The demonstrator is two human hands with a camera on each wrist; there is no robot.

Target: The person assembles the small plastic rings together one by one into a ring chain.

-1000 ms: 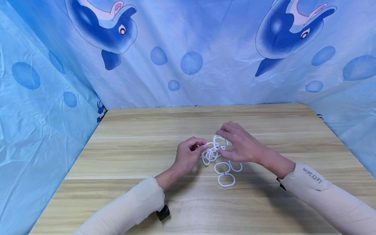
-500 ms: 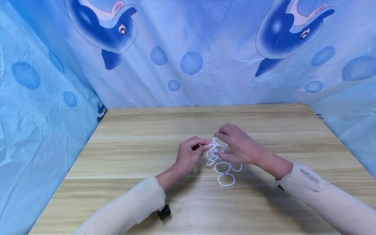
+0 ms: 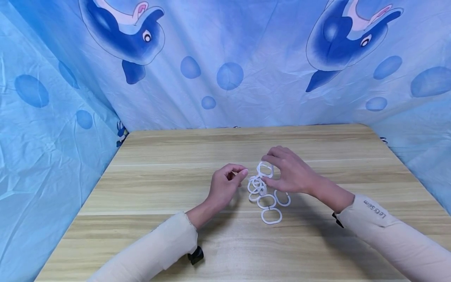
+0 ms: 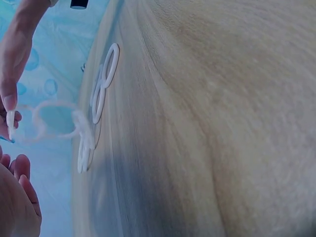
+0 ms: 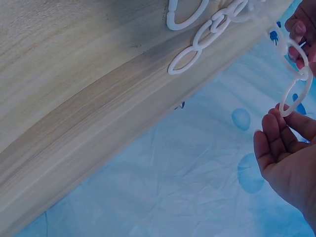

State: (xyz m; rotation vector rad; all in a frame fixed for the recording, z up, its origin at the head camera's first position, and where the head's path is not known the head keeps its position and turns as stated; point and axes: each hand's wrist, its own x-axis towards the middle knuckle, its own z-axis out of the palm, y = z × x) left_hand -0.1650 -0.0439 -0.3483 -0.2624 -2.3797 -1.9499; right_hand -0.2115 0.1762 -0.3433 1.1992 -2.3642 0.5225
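Observation:
My right hand (image 3: 296,172) pinches a white oval curtain ring (image 3: 258,169) between thumb and fingers, raised over the table. Other rings (image 3: 256,184) hang linked from it in a cluster reaching down toward the tabletop. In the right wrist view, the held ring (image 5: 283,98) sits at my fingertips. My left hand (image 3: 225,186) hovers just left of the cluster, apart from it, thumb and index finger close together. Its loosely bent fingers (image 4: 30,197) hold nothing visible in the left wrist view. Two joined rings (image 3: 271,223) and a C-shaped ring (image 3: 289,200) lie nearer me.
A wood-grain table (image 3: 158,172) extends around the hands. Behind and beside it hangs a blue curtain (image 3: 257,105) printed with dolphins and bubbles. A black wrist device (image 3: 195,255) sits beneath the left sleeve.
My left fingers have let go of the chain and drawn slightly left. The linked rings have shifted right and now hang from my right hand, which rose slightly.

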